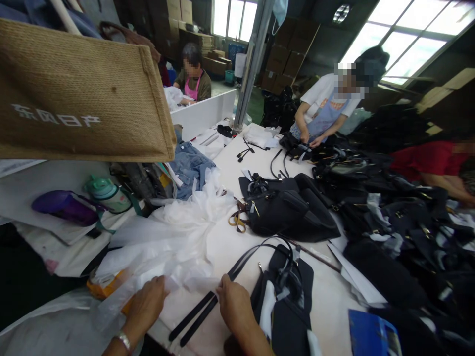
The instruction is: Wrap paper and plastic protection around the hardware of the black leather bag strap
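Note:
My left hand, with a metal band at the wrist, is closed on the edge of a thin white translucent sheet. The sheet spans the gap to my right hand, whose thumb and finger pinch its other end. Two long black straps run beneath the sheet, close by my right fingers. They lead up to a black bag with pale wrapping on its handles, lying just right of my right hand. A heap of white wrapping sheets spreads beyond my left hand.
Farther up the table lie another black bag and yellow-handled scissors. Many black bags pile up at right, near a blue box. A burlap bag hangs upper left, above bottles. Co-workers work beyond.

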Demonstrator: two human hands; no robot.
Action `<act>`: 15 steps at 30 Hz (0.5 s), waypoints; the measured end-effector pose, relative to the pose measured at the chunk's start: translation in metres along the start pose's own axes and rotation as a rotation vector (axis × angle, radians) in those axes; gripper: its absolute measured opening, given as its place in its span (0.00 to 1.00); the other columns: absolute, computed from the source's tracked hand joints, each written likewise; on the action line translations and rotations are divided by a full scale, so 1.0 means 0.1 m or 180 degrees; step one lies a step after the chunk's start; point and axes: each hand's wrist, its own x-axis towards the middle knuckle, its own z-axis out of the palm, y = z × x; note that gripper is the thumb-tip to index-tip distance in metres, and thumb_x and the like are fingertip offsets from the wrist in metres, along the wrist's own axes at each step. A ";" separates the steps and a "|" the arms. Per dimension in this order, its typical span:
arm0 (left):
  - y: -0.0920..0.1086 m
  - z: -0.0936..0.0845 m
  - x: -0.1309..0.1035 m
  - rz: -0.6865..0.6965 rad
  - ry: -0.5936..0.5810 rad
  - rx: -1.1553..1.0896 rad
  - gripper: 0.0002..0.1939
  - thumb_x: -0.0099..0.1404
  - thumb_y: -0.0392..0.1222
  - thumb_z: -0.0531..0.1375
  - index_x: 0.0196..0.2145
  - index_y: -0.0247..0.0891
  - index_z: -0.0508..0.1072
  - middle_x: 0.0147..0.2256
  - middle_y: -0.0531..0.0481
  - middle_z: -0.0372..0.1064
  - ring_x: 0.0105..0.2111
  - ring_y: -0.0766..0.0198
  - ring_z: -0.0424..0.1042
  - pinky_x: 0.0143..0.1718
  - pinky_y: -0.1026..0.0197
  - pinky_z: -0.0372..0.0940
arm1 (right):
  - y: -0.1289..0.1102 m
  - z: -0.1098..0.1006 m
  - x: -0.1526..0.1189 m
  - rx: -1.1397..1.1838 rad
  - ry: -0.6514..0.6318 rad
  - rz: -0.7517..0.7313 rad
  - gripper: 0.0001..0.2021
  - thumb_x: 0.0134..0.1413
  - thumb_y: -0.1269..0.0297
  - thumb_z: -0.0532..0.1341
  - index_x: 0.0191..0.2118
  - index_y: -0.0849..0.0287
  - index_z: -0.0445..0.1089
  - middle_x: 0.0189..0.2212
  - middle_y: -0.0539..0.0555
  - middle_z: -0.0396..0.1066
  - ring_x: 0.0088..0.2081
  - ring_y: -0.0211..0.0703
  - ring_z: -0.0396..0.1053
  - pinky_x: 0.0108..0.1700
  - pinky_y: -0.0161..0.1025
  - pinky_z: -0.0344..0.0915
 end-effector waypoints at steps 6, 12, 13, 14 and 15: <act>0.72 0.01 -0.27 0.1444 -0.0047 0.0534 0.28 0.63 0.46 0.53 0.60 0.40 0.55 0.62 0.42 0.52 0.62 0.51 0.51 0.62 0.49 0.48 | -0.07 -0.27 -0.08 -0.0533 -0.0496 -0.0900 0.12 0.51 0.78 0.54 0.40 0.61 0.67 0.34 0.59 0.76 0.36 0.50 0.75 0.34 0.37 0.62; 1.16 0.43 -0.09 0.0919 -0.2341 -0.0928 0.14 0.64 0.50 0.54 0.35 0.36 0.70 0.27 0.51 0.70 0.27 0.62 0.70 0.30 0.63 0.64 | 0.12 -0.53 -0.07 0.0191 -0.0362 -0.0725 0.08 0.56 0.69 0.54 0.40 0.58 0.68 0.34 0.56 0.77 0.36 0.45 0.74 0.34 0.35 0.59; 1.14 0.48 -0.04 0.0860 -0.2354 -0.0917 0.14 0.63 0.51 0.55 0.31 0.36 0.69 0.23 0.54 0.67 0.24 0.65 0.67 0.26 0.64 0.61 | 0.19 -0.53 -0.04 0.0373 -0.0305 -0.0547 0.06 0.56 0.68 0.55 0.38 0.58 0.68 0.33 0.55 0.76 0.35 0.44 0.73 0.34 0.34 0.59; 1.12 0.52 0.01 0.0845 -0.2310 -0.0889 0.15 0.62 0.51 0.56 0.29 0.36 0.68 0.21 0.56 0.65 0.22 0.66 0.65 0.25 0.65 0.59 | 0.26 -0.52 -0.01 0.0603 -0.0270 -0.0408 0.05 0.56 0.67 0.55 0.36 0.58 0.68 0.31 0.53 0.76 0.34 0.43 0.72 0.33 0.33 0.58; 1.08 0.54 0.05 0.0860 -0.2252 -0.0862 0.15 0.61 0.52 0.56 0.27 0.36 0.67 0.21 0.56 0.64 0.22 0.67 0.64 0.25 0.65 0.57 | 0.31 -0.50 0.03 0.0881 -0.0255 -0.0309 0.04 0.56 0.66 0.55 0.35 0.57 0.67 0.30 0.52 0.75 0.33 0.41 0.72 0.33 0.32 0.58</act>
